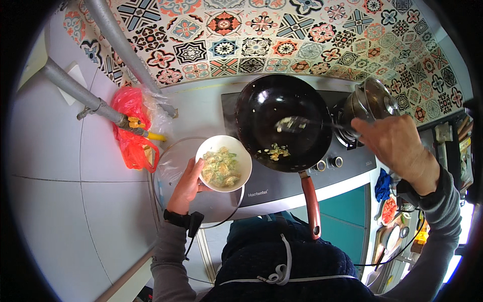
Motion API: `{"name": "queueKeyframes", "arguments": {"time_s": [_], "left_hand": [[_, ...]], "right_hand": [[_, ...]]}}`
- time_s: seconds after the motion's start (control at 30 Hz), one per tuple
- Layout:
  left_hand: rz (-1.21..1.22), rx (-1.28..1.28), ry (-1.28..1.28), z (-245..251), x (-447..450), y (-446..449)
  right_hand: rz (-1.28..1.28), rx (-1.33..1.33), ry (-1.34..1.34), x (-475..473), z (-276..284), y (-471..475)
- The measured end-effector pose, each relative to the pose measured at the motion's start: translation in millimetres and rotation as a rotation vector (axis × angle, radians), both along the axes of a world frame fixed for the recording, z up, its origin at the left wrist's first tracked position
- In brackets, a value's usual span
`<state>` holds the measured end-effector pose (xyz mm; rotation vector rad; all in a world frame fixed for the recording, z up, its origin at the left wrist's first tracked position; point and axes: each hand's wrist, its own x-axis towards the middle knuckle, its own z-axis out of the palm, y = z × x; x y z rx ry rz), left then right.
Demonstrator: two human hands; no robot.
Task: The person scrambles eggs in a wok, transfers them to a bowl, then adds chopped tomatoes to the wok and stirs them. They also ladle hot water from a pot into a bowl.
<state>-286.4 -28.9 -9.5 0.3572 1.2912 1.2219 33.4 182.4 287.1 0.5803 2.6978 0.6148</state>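
Observation:
My left hand (pixel 188 185) holds a white bowl (pixel 246 162) by its left rim, beside the wok's lower left edge. Cooked food with pale pieces and green bits (pixel 222 168) lies in the bowl. A black wok (pixel 286 90) with a reddish-brown handle (pixel 311 204) sits on the gas stove; a small heap of chopped food (pixel 278 151) lies low in it. My right hand (pixel 396 147) grips a spatula or ladle (pixel 298 124), blurred, with some food bits on its head over the wok.
A lidded pot (pixel 368 100) stands on the right burner of the black stove (pixel 264 188). A large glass lid (pixel 181 188) lies left of the stove, under the bowl's side. Red plastic bags (pixel 132 109) and metal pipes (pixel 90 98) are at left. A plate of red food (pixel 388 211) is at right.

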Motion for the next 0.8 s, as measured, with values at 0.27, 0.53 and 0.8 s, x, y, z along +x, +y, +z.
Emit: {"name": "queueKeyframes", "arguments": {"time_s": [0.27, 0.53, 0.8], "left_hand": [[-0.020, -0.035, -0.001, -2, 0, 6], [-0.048, -0.023, -0.016, -15, 4, 2], [-0.053, -0.001, -0.051, -18, 9, -3]], "right_hand": [[0.268, 0.120, -0.088, -75, -23, 19], [-0.004, -0.205, -0.224, -121, 2, -11], [-0.071, -0.390, 0.133, -110, 53, -14]]}}
